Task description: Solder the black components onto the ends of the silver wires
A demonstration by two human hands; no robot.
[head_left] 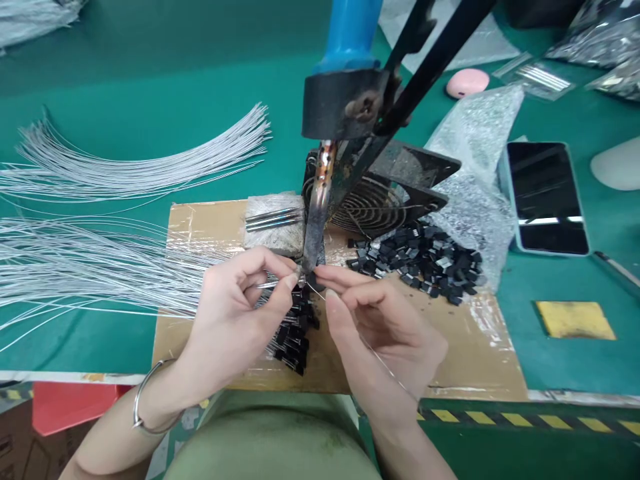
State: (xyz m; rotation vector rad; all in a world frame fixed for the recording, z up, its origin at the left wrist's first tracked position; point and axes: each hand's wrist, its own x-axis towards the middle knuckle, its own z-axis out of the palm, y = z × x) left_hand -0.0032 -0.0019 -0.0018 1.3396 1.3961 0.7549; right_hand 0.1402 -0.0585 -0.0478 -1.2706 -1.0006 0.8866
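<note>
Left hand [250, 303]: grip pinching metal piece [267, 285], by nozzle [316, 230] tip
Right hand [385, 333]: grip pinching thin wire [385, 365], running to nozzle's 5 o'clock
Black clips [425, 260]: loose pile, 3 o'clock, on cardboard [460, 360]
Plastic bags [595, 43]: 2 o'clock on bench [575, 367], contents unclear

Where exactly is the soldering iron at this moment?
In the head view, the soldering iron hangs at upper centre in a black holder, its lower end between the left hand and right hand.
</note>
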